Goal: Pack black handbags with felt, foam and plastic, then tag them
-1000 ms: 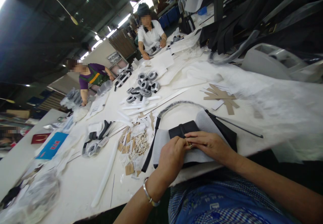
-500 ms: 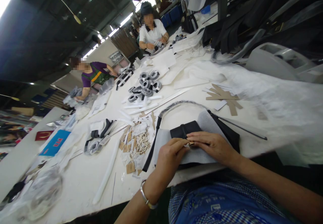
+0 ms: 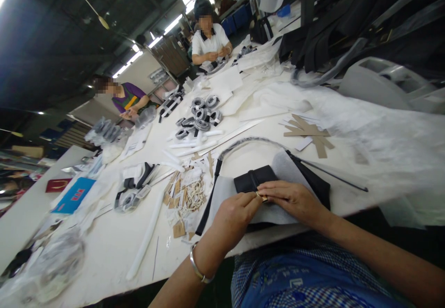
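A black handbag (image 3: 314, 180) lies on the table edge right before me, with white wrapping sheet (image 3: 222, 188) spread over it. Its handle (image 3: 239, 145) is wrapped in clear film and arches away from me. On top sits a black flap (image 3: 255, 178), and at its near edge there is a small gold-coloured metal clasp (image 3: 263, 198). My left hand (image 3: 236, 213), bracelet at the wrist, pinches the clasp from the left. From the right, my right hand (image 3: 295, 201) presses its fingertips together on the same clasp. The fingers partly cover it.
Left of the bag lies a pile of tags with strings (image 3: 193, 194). Coiled wrapped straps (image 3: 201, 113) sit mid-table. Brown card strips (image 3: 309, 134) and a grey tape dispenser (image 3: 385, 83) are to the right. Two co-workers (image 3: 210, 41) work at the far side.
My left hand has shifted slightly, its fingers now lying flatter at the clasp. The right hand stays in place. The co-worker at far left has drawn their hands together.
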`<control>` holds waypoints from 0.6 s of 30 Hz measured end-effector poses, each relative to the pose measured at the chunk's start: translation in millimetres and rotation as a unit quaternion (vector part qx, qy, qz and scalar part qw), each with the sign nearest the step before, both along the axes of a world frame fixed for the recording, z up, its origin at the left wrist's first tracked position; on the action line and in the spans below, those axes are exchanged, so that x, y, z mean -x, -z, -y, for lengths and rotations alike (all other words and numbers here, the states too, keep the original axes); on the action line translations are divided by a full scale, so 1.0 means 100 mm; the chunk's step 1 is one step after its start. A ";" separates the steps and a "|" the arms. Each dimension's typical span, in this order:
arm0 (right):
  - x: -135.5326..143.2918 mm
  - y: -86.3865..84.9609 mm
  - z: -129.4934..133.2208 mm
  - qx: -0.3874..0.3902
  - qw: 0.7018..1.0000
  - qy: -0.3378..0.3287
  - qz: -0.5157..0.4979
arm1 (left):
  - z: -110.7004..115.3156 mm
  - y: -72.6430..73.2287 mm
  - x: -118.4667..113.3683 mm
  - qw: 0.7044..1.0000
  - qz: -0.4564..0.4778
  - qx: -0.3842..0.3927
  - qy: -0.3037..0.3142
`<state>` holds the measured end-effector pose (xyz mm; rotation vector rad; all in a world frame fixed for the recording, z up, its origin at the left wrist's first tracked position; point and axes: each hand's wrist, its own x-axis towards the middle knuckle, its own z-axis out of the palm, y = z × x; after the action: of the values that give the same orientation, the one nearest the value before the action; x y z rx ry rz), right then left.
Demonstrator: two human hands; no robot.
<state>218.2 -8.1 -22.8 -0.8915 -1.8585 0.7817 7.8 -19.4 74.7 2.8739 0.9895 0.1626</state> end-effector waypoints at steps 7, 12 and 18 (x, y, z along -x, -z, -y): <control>0.01 0.03 0.01 -0.018 1.000 0.003 0.000 | 0.09 0.00 -0.11 0.998 -0.024 -0.062 -0.021; 0.01 0.01 0.03 -0.043 0.999 0.003 -0.003 | 0.12 0.16 -0.09 0.995 0.056 -0.046 -0.071; 0.02 -0.01 0.05 -0.041 0.999 0.007 -0.003 | 0.07 0.18 -0.08 0.975 0.144 0.016 -0.169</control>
<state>216.3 -12.9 -21.7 -0.8487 -1.8643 0.6938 15.6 -26.2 56.6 2.5306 1.3879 0.5632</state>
